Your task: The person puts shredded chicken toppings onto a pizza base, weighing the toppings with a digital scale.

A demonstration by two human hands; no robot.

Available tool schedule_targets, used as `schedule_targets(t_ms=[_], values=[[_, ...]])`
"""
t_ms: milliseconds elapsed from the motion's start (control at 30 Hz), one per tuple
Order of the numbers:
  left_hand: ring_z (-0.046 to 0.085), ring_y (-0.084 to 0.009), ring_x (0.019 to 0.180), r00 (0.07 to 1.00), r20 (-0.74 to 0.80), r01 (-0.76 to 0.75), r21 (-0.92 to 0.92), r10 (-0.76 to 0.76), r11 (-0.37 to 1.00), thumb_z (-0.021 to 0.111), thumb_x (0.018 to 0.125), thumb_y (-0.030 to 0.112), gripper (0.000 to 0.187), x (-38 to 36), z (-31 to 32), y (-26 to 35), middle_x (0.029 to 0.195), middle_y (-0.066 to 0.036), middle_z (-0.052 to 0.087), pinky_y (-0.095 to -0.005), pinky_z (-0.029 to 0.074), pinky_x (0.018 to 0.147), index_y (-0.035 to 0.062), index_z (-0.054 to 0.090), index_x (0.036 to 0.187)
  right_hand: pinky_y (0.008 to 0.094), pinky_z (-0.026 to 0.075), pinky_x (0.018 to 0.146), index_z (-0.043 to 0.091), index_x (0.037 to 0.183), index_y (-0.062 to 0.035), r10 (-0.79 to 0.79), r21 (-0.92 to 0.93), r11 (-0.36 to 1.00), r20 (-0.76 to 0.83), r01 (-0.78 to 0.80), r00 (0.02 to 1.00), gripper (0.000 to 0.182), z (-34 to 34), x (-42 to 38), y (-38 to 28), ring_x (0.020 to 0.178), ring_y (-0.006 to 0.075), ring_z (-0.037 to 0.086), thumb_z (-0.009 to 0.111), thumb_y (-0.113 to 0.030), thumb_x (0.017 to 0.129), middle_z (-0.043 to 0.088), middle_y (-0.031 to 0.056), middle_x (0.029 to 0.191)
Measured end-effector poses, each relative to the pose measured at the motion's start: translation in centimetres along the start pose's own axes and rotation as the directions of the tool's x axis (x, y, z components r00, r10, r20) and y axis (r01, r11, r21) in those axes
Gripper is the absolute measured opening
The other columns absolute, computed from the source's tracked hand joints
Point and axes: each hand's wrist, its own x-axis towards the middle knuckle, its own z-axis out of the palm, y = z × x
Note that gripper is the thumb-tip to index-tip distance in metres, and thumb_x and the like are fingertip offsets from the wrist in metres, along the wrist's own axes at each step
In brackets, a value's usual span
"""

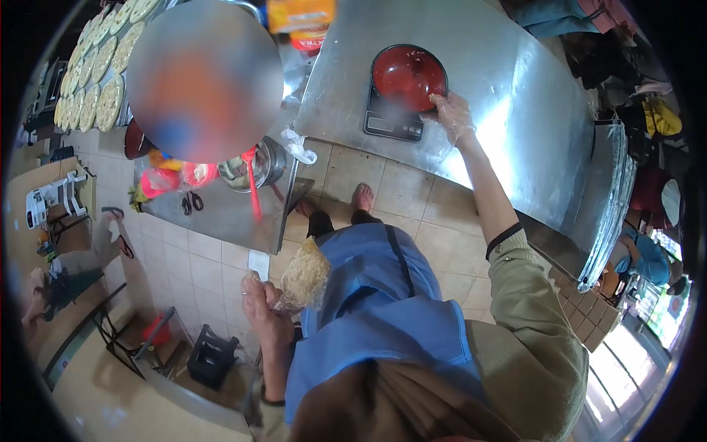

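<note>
My left hand is closed round the gathered end of a clear plastic bag holding pale, crumbly food, in front of the blue apron. Out to the right, my right hand, in what looks like a thin clear glove, pinches the rim of a red bowl. That bowl has a dark outer edge and a few light crumbs inside. It rests on a black digital scale, whose display and buttons face me. The scale stands on a steel table.
At the left, a lower steel table bears a metal pot, a red-handled utensil, scissors and pink bags. Trays of round flat dough stand behind. A large round area is blurred. Stacked trays line the right.
</note>
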Motion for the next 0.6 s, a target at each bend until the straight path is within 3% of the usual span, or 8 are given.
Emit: schedule_targets(t_ms=[100, 300, 400, 500, 600], values=[[0.026, -0.0023, 0.048, 1.0, 0.004, -0.005, 0.021, 0.005, 1.0, 0.043, 0.097, 0.03, 0.021, 0.1, 0.2, -0.3, 0.058, 0.006, 0.027, -0.0193, 0.021, 0.042, 0.0111, 0.044, 0.088, 0.0302, 0.058, 0.058, 0.055, 0.105, 0.0063, 0.004, -0.005, 1.0, 0.026, -0.004, 1.0, 0.023, -0.4, 0.5, 0.3, 0.068, 0.0206, 0.065, 0.053, -0.009, 0.088, 0.063, 0.0151, 0.087], [0.028, -0.0025, 0.05, 1.0, -0.003, 0.005, 0.022, -0.004, 1.0, 0.044, 0.097, 0.031, 0.021, 0.6, 0.5, -0.5, 0.058, 0.006, 0.028, -0.0194, 0.023, 0.043, 0.0108, 0.045, 0.091, 0.0276, 0.055, 0.054, 0.047, 0.123, 0.0035, 0.045, 0.051, 0.998, -0.025, -0.044, 0.999, 0.046, -0.8, -1.3, -0.5, 0.065, 0.0202, 0.063, 0.059, -0.024, 0.088, 0.059, 0.016, 0.104], [0.029, -0.0028, 0.05, 1.0, 0.011, -0.006, 0.051, 0.006, 0.999, 0.044, 0.096, 0.031, 0.021, 0.8, 0.5, -0.3, 0.059, 0.006, 0.03, -0.0195, 0.024, 0.043, 0.0115, 0.045, 0.09, 0.0284, 0.053, 0.062, 0.044, 0.127, 0.0013, -0.024, 0.077, 0.997, -0.066, 0.029, 0.998, 0.056, -2.4, -4.3, 0.0, 0.076, 0.0192, 0.061, 0.055, -0.038, 0.089, 0.052, 0.0153, 0.115], [0.03, -0.0028, 0.05, 1.0, 0.013, -0.025, 0.085, 0.024, 0.996, 0.044, 0.097, 0.031, 0.021, 1.1, 0.8, -0.1, 0.058, 0.006, 0.03, -0.0194, 0.025, 0.043, 0.0125, 0.042, 0.086, 0.0239, 0.049, 0.049, 0.047, 0.127, -0.0064, 0.005, 0.133, 0.991, -0.165, 0.017, 0.986, 0.045, -4.4, -6.2, 3.1, 0.062, 0.0146, 0.06, 0.059, -0.025, 0.088, 0.059, 0.0104, 0.102], [0.03, -0.0026, 0.049, 1.0, 0.013, -0.019, 0.102, 0.017, 0.995, 0.043, 0.097, 0.03, 0.023, 1.2, 1.3, 0.2, 0.058, 0.006, 0.03, -0.0193, 0.026, 0.042, 0.0132, 0.04, 0.082, 0.0229, 0.049, 0.049, 0.052, 0.122, -0.0075, 0.075, 0.201, 0.978, -0.125, -0.048, 0.989, 0.037, -6.1, -8.5, 7.9, 0.062, 0.0116, 0.059, 0.058, -0.023, 0.089, 0.061, 0.0078, 0.096]])
